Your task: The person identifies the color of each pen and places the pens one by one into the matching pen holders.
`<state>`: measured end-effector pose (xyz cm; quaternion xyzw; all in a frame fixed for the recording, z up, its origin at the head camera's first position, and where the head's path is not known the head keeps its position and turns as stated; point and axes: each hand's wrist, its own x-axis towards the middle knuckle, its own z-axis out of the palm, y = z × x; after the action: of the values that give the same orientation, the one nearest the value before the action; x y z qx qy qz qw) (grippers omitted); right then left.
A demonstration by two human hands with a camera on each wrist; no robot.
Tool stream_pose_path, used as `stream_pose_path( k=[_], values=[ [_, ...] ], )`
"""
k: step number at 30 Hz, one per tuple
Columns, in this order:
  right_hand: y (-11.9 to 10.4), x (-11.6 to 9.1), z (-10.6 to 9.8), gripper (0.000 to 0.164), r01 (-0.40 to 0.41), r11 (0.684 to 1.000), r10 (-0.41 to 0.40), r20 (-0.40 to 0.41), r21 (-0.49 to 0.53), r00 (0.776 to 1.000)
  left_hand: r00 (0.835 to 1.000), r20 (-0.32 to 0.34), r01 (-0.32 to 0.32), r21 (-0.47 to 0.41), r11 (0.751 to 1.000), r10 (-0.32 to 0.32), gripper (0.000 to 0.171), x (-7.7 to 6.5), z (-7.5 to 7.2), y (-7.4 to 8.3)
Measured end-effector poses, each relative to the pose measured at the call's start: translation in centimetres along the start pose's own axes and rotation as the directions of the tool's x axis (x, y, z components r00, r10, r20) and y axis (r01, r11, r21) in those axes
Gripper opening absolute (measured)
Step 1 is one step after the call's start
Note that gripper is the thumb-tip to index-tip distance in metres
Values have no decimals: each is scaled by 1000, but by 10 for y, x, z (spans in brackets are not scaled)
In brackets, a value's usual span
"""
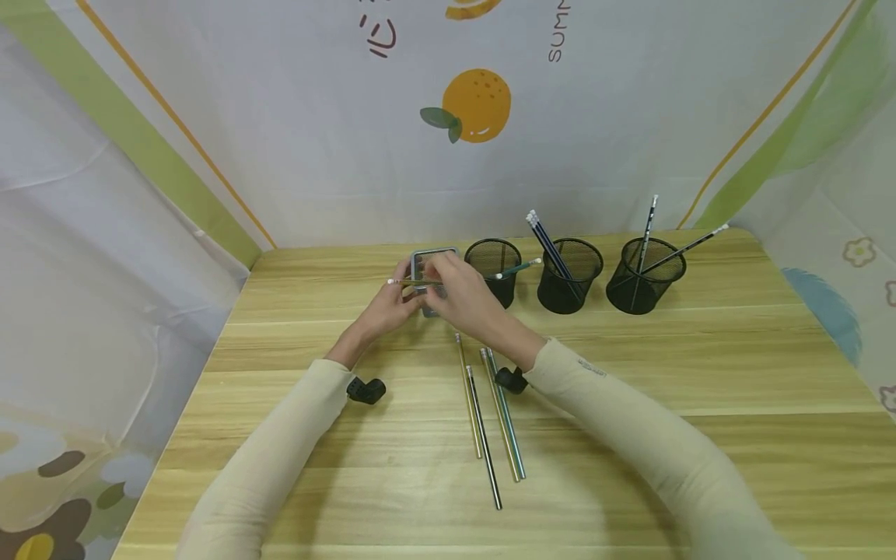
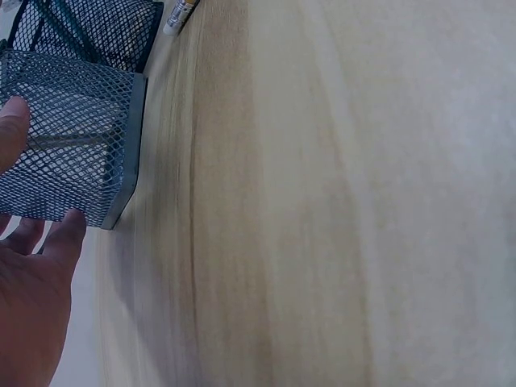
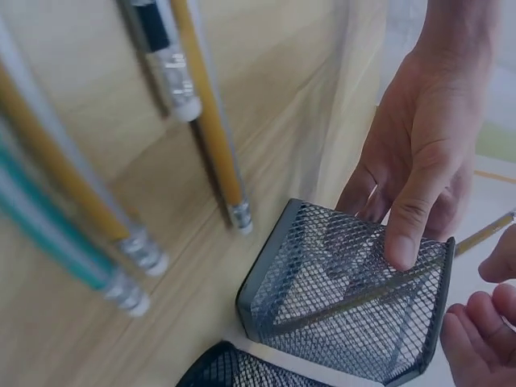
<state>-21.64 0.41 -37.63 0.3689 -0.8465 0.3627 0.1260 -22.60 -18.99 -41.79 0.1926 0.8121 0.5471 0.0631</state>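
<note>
My left hand (image 1: pixel 386 309) grips a square grey mesh pencil holder (image 3: pixel 347 298), its thumb on one side and fingers on another. In the left wrist view the holder (image 2: pixel 76 173) appears tilted, with a pencil visible through the mesh. That gold pencil (image 3: pixel 482 234) lies slanted inside, its white eraser end (image 1: pixel 392 281) sticking out past the rim. Close by the holder's opening is my right hand (image 1: pixel 470 297); in the right wrist view its loosely bent fingers (image 3: pixel 482 322) are apart from the pencil and hold nothing.
Three round black mesh cups stand to the right: one with a teal pencil (image 1: pixel 519 269), one (image 1: pixel 568 299) with several dark pencils, one (image 1: pixel 632 299) with two patterned pencils. Nearer lie two gold pencils (image 1: pixel 470 404), a black pencil (image 1: pixel 484 439) and a teal pencil (image 1: pixel 510 424).
</note>
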Motion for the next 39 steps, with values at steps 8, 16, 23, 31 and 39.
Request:
stream_pose_path(
  k=[8,16,23,31,39],
  values=[
    [-1,-15,-9,16,159,987,-158,-52,-2,986,1000,-6,-9,3,1000,9,71,-2,0,0],
    [-2,-27,-16,15,249,967,-247,-44,58,968,1000,-24,6,9,1000,-6,72,-1,1,0],
    [-1,-43,-21,21,300,950,-303,22,90,953,1000,-29,5,-13,1000,-6,72,-1,2,0],
    [6,-64,-25,17,160,983,-176,195,94,965,999,-50,8,-19,1000,-9,72,1,4,-1],
    [14,-86,-29,18,-166,984,178,296,-66,939,998,-56,32,3,999,-32,72,0,3,2]
  ],
)
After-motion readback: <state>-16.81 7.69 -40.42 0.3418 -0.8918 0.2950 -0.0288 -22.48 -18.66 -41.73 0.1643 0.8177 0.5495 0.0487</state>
